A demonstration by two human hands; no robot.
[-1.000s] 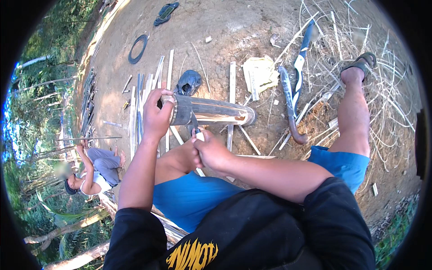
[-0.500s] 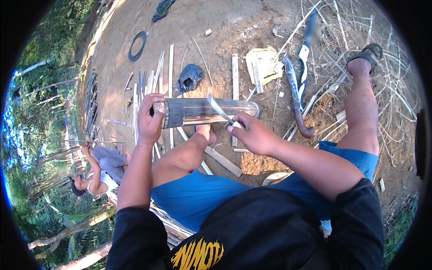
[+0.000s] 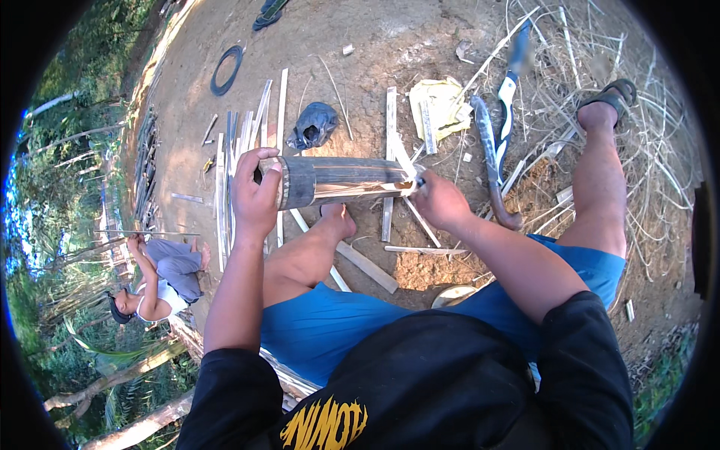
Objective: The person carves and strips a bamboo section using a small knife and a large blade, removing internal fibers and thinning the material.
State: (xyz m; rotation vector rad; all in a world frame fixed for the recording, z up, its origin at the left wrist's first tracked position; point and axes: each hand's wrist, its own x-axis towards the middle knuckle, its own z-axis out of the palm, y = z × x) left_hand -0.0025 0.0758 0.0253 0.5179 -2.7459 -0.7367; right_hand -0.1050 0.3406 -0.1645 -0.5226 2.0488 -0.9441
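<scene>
A dark, hollow bamboo section (image 3: 300, 182) lies crosswise in front of me, with a long pale opening along its near side. My left hand (image 3: 255, 196) grips its left end, fingers curled over the rim and thumb on the outer wall. At the opposite end, my right hand (image 3: 444, 201) is closed around the handle of a small knife (image 3: 403, 159). The pale blade points up and away, touching or very close to the bamboo's split right end. Most of the handle is hidden in my fist.
A black plastic bag (image 3: 313, 125) and bamboo strips (image 3: 390, 150) lie beyond the bamboo. To the right are a yellow cloth or sack (image 3: 442, 105), a long curved blade with a brown handle (image 3: 491, 157), and thin shavings (image 3: 645, 161). Another person (image 3: 161, 281) sits at left.
My right hand has moved right with the knife, bringing the blade from the bamboo's middle to its right end. The bamboo's right end has shifted slightly, still held by my left hand.
</scene>
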